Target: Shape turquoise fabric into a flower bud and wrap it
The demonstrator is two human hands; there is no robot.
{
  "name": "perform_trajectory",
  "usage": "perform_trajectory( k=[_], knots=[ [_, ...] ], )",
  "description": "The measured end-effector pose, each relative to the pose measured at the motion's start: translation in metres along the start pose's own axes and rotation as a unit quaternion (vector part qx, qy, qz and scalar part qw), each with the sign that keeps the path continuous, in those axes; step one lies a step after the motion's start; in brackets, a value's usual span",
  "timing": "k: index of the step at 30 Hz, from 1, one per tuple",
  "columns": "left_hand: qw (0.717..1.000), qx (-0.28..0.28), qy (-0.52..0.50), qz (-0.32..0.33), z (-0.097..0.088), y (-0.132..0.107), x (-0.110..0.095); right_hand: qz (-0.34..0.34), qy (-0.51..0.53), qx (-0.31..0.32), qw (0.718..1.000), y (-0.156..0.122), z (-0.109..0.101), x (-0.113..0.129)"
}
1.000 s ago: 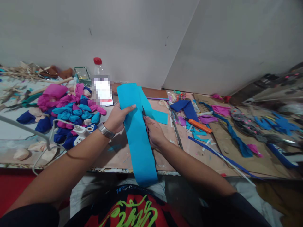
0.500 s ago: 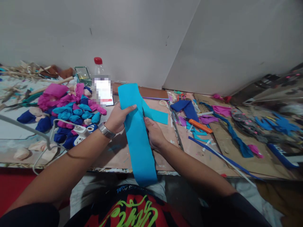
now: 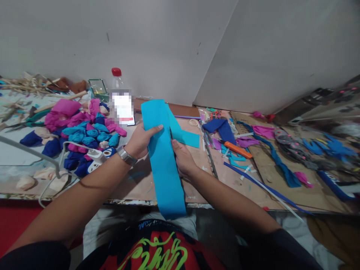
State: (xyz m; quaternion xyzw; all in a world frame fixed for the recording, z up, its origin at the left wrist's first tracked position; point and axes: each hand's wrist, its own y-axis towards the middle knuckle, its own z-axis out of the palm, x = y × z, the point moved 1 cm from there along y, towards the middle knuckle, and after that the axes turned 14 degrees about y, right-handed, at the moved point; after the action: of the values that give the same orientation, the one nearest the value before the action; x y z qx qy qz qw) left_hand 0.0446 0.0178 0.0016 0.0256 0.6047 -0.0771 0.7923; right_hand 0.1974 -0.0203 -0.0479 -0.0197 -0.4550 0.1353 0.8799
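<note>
As the blue paper strip point(image 3: 166, 168) shifts slightly right at its top, the left grip point(image 3: 142, 140) pinches it, the right grip point(image 3: 184, 159) clasping scissors point(image 3: 170, 132) mid-cut.

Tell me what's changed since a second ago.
The turquoise strip has shifted slightly right at its top. Nothing was let go: the left hand still grips it, the right hand still holds scissors at its edge. The orange utility knife hasn't moved.
</note>
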Motion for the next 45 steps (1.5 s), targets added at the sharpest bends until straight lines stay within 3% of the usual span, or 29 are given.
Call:
perform_trajectory(
  k=[17, 25, 32, 45],
  knots=[
    [1.000, 0.007, 0.000, -0.023, 0.0018, -0.0022, -0.0007, -0.004, 0.031, -0.024, 0.999, 0.0015, 0.0005, 0.0059],
    [1.000, -0.008, -0.010, -0.007, 0.0005, -0.0018, -0.0059, 0.019, 0.034, -0.007, 0.999, -0.0057, 0.0004, 0.0025],
    [0.999, 0.027, -0.010, -0.017, 0.0027, -0.0027, 0.0024, -0.007, 0.061, -0.025, 0.998, 0.0027, -0.0008, -0.0005],
    [0.999, 0.038, -0.009, -0.034, 0.0001, -0.0008, -0.0012, -0.013, 0.046, -0.008, 0.999, 0.0028, -0.0001, 0.0048]
  ],
)
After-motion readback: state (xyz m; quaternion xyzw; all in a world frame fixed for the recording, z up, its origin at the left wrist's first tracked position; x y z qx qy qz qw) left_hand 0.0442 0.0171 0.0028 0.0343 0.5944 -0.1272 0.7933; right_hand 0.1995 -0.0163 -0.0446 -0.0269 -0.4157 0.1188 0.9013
